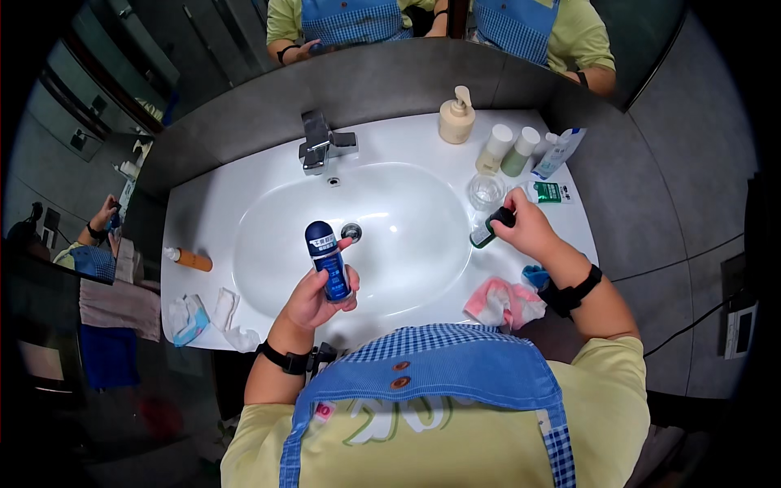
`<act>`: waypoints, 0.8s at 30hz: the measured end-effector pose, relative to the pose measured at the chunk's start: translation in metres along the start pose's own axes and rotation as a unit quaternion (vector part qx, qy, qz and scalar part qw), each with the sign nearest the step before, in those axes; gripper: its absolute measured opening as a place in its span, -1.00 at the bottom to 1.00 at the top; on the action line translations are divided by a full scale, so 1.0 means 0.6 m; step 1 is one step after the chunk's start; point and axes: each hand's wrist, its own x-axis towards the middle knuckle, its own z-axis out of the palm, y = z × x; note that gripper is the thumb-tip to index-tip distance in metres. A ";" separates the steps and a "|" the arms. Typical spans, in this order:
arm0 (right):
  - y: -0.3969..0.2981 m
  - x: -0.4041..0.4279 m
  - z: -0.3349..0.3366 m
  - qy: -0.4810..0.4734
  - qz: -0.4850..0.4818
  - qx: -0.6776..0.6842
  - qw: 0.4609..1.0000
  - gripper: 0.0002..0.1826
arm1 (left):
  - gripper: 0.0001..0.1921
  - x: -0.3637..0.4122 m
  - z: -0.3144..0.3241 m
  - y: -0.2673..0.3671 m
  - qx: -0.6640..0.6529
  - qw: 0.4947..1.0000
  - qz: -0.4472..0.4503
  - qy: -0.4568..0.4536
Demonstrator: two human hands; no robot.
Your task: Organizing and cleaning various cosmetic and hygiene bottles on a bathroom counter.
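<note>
My left hand holds a dark blue roll-on style bottle upright over the front of the white washbasin. Its label, which bears writing, faces up towards me. At the basin's right rim, my right hand grips the black cap of a small green bottle. That bottle is tilted, its base pointing down and left. Just beyond it stands a clear glass cup. A green and white tube lies close to my right fingers.
A chrome faucet rises behind the basin. At the back right are a pump bottle, two white-capped bottles and a white tube. A pink and white cloth lies front right. An orange bottle and a soft packet sit left.
</note>
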 end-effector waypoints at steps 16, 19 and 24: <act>-0.141 0.023 0.008 -0.294 0.028 0.637 0.712 -0.60 | -0.44 0.086 0.062 -0.012 -0.001 0.993 -0.095 -0.070; -0.147 0.025 0.015 -0.301 0.022 0.648 0.700 -0.57 | -0.51 0.082 0.060 -0.018 -0.008 0.995 -0.093 -0.041; -0.145 0.024 0.018 -0.301 0.033 0.636 0.710 -0.51 | -0.53 0.081 0.044 -0.027 -0.008 0.994 -0.100 -0.042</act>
